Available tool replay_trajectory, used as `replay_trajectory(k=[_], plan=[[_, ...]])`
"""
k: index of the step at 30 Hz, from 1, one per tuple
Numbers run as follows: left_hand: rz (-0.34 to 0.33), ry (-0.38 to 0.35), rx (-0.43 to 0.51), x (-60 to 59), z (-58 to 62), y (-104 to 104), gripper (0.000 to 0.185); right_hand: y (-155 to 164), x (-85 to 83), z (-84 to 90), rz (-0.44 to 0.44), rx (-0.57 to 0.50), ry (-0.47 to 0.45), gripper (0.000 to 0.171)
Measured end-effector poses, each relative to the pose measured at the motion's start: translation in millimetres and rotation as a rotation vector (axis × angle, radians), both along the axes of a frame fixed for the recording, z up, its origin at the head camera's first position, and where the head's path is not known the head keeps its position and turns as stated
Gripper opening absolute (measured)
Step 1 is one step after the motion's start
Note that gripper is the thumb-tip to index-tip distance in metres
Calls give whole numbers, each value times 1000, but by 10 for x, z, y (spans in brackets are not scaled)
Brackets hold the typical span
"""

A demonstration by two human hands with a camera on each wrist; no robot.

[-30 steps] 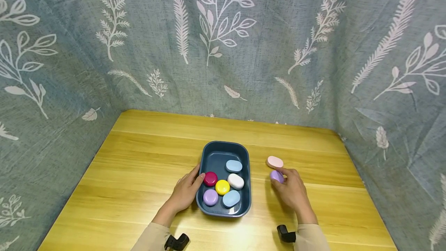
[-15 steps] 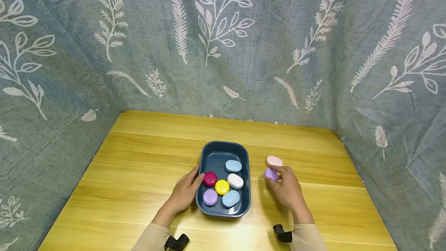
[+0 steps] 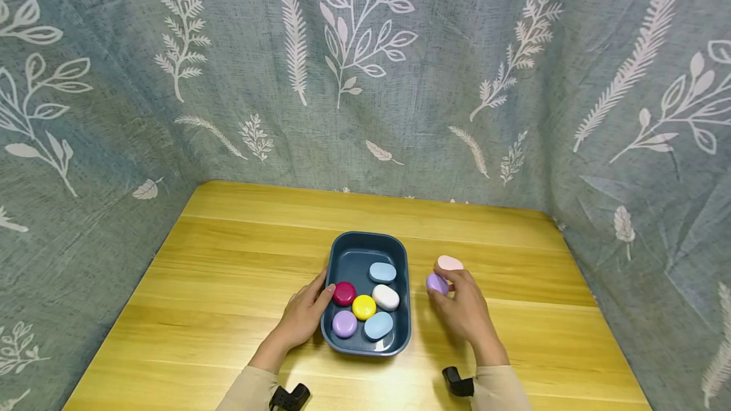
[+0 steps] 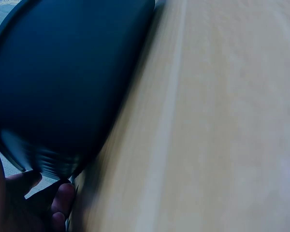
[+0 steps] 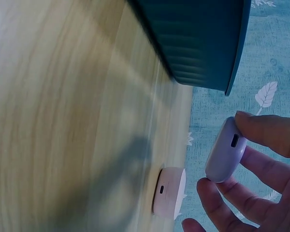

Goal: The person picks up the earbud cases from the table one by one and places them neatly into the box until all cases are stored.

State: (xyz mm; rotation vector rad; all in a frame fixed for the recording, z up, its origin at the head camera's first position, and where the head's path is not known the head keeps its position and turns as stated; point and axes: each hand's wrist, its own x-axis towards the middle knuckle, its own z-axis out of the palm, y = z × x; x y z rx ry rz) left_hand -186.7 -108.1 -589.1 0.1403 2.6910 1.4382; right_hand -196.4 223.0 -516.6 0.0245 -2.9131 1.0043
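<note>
My right hand (image 3: 467,313) pinches a purple earbud charging case (image 3: 437,284) between thumb and fingers. In the right wrist view this charging case (image 5: 227,151) hangs above the tabletop, its small port showing on one edge. Just behind the hand, a pink charging case (image 3: 449,263) lies on the table, partly covered by the fingers. My left hand (image 3: 302,316) grips the left side of a dark blue tray (image 3: 367,239), thumb at the rim. Its other fingers are mostly hidden in the head view; in the left wrist view fingertips (image 4: 64,197) show by the tray's wall.
Inside the tray sit several rounded cases: red (image 3: 344,293), yellow (image 3: 363,307), white (image 3: 386,297), lilac (image 3: 344,323) and two light blue, one light blue case (image 3: 382,273) farther back. The wooden table (image 3: 245,240) ends at a patterned curtain (image 3: 365,144).
My right hand has moved left with the purple charging case, nearer the tray. The left hand and the tray stay in place.
</note>
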Motion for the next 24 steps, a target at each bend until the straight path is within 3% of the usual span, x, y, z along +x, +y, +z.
replay_trajectory(k=[24], plan=[[2,-6,4,1,-4,5,65,-237,35,5,74,-59,111,44]])
